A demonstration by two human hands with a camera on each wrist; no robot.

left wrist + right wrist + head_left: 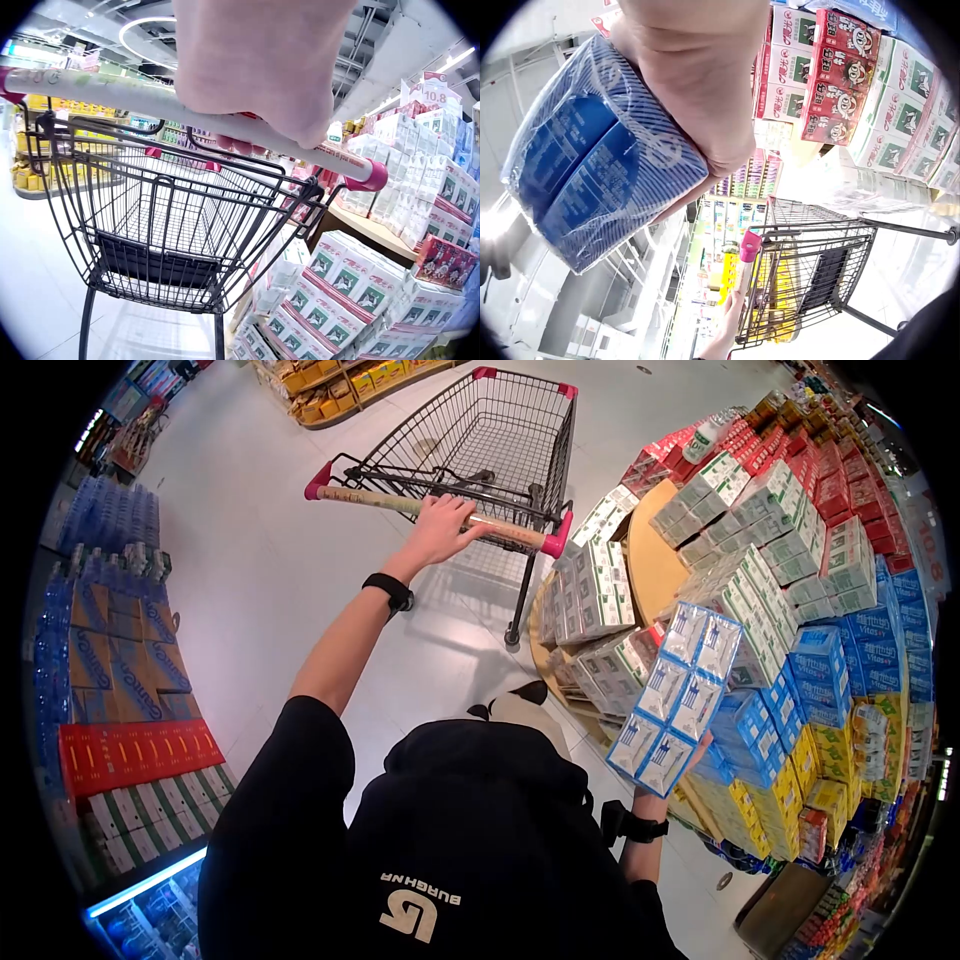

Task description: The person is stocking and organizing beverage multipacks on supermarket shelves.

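Observation:
The left hand (440, 532) grips the handle of a wire shopping cart (480, 435), its fingers curled over the bar; the left wrist view shows this hand (259, 67) on the handle (105, 88). Inside the cart (157, 217) no goods show. The right hand (697, 752) holds a shrink-wrapped blue and white pack of cartons (675, 695) beside the stacked display. In the right wrist view the hand (697, 82) lies along one side of the pack (600, 157); its fingertips are mostly hidden behind it.
At the right, a round display bears white-green cartons (770, 510), blue packs (750, 735) and yellow packs (735, 815) around a wooden ledge (655, 550). Boxes (120, 650) and bottled water are stacked at the left. Shelves (345, 390) stand beyond the cart.

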